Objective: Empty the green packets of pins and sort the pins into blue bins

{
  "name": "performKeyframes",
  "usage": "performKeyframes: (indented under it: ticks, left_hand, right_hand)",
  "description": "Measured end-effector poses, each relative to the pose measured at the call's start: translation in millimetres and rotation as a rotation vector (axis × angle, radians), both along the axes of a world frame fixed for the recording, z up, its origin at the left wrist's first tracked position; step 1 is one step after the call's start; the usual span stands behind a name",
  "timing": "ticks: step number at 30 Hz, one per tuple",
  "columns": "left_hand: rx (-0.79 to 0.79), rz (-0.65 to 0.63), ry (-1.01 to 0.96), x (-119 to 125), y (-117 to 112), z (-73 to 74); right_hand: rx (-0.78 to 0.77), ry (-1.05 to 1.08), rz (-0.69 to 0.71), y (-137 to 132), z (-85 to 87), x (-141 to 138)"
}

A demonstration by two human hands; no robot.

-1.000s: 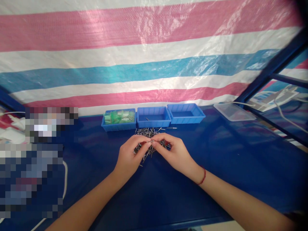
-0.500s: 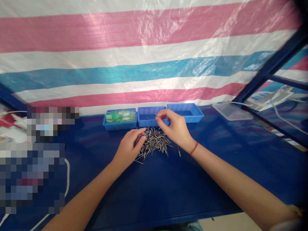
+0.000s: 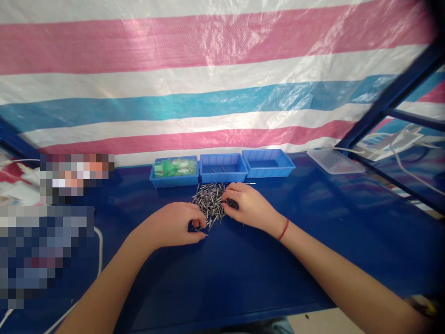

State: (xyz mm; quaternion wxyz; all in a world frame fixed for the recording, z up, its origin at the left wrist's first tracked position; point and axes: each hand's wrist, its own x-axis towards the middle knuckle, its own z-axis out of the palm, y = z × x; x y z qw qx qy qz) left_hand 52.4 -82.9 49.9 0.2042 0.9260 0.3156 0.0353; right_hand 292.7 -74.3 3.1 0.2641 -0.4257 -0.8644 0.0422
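A heap of blind rivets, thin and silvery, lies on the blue table in front of the bins. My left hand is at the heap's lower left edge, thumb and curled fingers apart, with nothing visible between them. Over the heap's right side is my right hand, its thumb and fingers parted around some rivets without a visible grip. Two loose rivets lie inside the middle blue bin. One more rivet lies behind my right hand.
The left blue bin holds green and whitish pieces. A right blue bin adjoins the middle one. Farther right lies a translucent plastic lid. A white cable runs along the left, and a striped sheet hangs behind.
My right hand has moved from the middle bin down to the heap, and a second rivet now shows in that bin. My left hand has shifted down toward the heap's near edge.
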Motion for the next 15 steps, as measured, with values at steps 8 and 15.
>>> performKeyframes:
  ticks: [8, 15]
  left_hand:
    - [0.062, -0.028, 0.001, 6.1, 0.1, -10.0]
    - [0.265, 0.190, -0.158, 18.5, 2.4, -14.5]
  right_hand:
    - [-0.088, -0.098, -0.052, -5.0, 7.2, 5.2]
    - [-0.077, -0.076, -0.151, -7.9, 3.9, 2.9]
